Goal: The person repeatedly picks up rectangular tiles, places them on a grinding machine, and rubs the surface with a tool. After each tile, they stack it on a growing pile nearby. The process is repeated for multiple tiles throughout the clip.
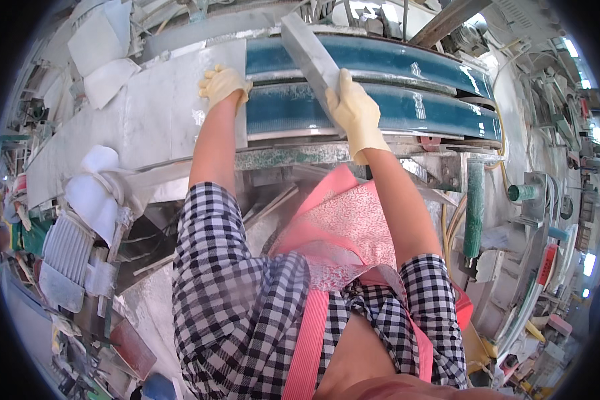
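Note:
My right hand, in a cream rubber glove, grips the near end of a long, flat grey-white strip. The strip slants away to the far left, across two blue conveyor belts. Whether it is stone or metal, I cannot tell. On the pale, flat plate left of the belts rests my left hand, also gloved. Its fingers are slightly bent and apart, with nothing seen in them; the plate's right edge lies just beside it.
A metal frame with chipped green paint runs along the near side of the belts. A ribbed motor stands at the left. To the right are a green cylinder and a yellow hose. White sheets lie at the far left.

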Tool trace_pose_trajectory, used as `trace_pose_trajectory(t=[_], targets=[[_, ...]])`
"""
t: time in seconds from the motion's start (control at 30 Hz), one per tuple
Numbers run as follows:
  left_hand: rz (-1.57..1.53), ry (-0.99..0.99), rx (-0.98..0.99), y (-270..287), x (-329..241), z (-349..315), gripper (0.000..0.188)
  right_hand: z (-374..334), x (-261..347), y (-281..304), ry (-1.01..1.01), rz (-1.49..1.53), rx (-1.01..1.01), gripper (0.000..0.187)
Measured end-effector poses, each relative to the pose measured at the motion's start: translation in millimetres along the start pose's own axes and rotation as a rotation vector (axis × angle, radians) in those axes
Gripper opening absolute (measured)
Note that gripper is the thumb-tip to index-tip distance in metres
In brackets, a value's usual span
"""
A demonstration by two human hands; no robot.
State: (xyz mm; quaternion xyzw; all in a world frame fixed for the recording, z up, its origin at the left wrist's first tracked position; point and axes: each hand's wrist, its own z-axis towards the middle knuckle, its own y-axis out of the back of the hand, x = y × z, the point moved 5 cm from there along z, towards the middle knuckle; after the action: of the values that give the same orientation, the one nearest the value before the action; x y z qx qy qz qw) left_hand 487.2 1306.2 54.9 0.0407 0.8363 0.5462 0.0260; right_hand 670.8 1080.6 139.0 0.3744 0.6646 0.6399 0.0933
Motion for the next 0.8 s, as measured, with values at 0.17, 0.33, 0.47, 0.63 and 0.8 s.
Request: trace_pose_trajectory(t=[0.17, 0.33, 0.47, 0.63, 0.8], targets=[[-0.091, 0.065, -0.081, 2, -14, -7, 0.06, 6, -11, -3, 0.036, 0.012, -0.001, 0.059], [-0.06, -0.445, -0.184, 63, -7, -16, 0.019, 4, -12, 2, 0.103, 0.06, -0.09, 0.049], [-0.026, -0.915, -0.292, 80, -9, -49, 0.026, 4, -15, 3, 0.096, 0.084, -0.096, 0.042], [-1.3, -0.441, 0.188, 4, -74, -72, 0.026, 11, -23, 0, 0.242, 0.137, -0.189, 0.073], [-1.617, -0.58, 0.549, 0, -92, -82, 0.047, 15, -37, -7, 0.332, 0.186, -0.146, 0.081]])
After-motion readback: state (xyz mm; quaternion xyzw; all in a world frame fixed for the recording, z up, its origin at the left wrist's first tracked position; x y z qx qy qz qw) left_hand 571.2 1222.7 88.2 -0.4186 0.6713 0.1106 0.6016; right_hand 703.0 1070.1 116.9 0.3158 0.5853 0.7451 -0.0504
